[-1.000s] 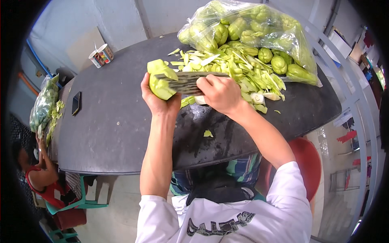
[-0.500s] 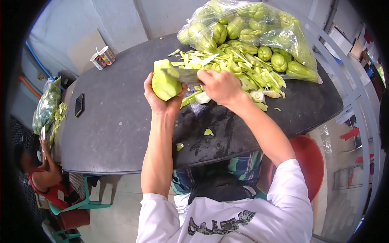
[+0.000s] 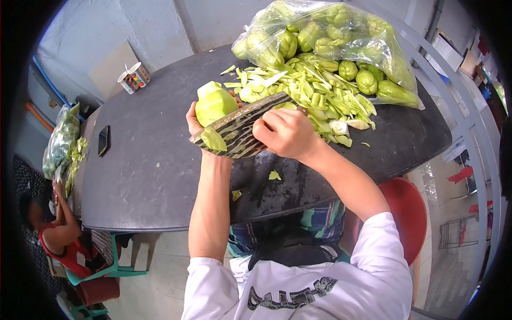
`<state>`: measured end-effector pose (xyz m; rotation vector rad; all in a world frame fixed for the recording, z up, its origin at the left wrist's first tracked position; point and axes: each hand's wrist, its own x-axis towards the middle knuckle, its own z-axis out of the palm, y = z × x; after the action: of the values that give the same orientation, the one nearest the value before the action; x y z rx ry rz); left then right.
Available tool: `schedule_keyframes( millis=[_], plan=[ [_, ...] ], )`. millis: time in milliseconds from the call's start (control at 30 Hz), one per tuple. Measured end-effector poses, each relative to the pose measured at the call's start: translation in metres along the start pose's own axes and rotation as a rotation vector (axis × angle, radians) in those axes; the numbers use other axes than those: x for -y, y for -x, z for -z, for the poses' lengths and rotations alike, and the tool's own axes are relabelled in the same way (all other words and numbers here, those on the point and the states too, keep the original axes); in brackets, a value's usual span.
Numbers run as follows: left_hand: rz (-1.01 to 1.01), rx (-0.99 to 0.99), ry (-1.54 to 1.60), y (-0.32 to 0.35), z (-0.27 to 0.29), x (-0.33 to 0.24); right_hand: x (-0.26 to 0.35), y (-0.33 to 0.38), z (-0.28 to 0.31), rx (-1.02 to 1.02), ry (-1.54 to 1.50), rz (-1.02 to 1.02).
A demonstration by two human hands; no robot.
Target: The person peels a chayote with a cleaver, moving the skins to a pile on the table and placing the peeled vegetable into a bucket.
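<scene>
Above the dark table's [image 3: 144,176] near edge, the left hand [image 3: 194,120] cups a peeled green gourd [image 3: 214,104]. The right hand [image 3: 285,132] is fisted around a cleaver [image 3: 237,133], its blade against the gourd's underside, a peel on it.

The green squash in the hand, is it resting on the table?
No, the left hand holds the green squash up above the dark table, against the knife.
</scene>
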<state>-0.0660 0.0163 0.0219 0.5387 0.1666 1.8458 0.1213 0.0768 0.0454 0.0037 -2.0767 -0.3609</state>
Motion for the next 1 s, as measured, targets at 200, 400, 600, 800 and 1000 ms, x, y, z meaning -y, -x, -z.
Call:
schedule_keyframes(
  millis=[200,400,600,800,1000],
  plan=[
    [0.015,-0.064,0.151,0.01,-0.008,0.015,0.005,0.001,-0.006,-0.028,0.142,0.093],
    [-0.042,-0.037,0.093,0.01,-0.004,0.02,0.012,-0.001,-0.015,-0.064,0.19,0.091],
    [-0.131,-0.325,0.074,0.012,-0.025,0.021,0.0,0.0,-0.014,0.003,0.312,0.022],
    [-0.232,-0.416,0.025,0.006,-0.035,0.013,-0.01,0.003,-0.005,0.029,0.036,-0.118],
    [-0.248,-0.305,-0.116,0.006,-0.04,0.011,-0.015,0.0,-0.001,0.035,0.069,-0.158]
  ],
)
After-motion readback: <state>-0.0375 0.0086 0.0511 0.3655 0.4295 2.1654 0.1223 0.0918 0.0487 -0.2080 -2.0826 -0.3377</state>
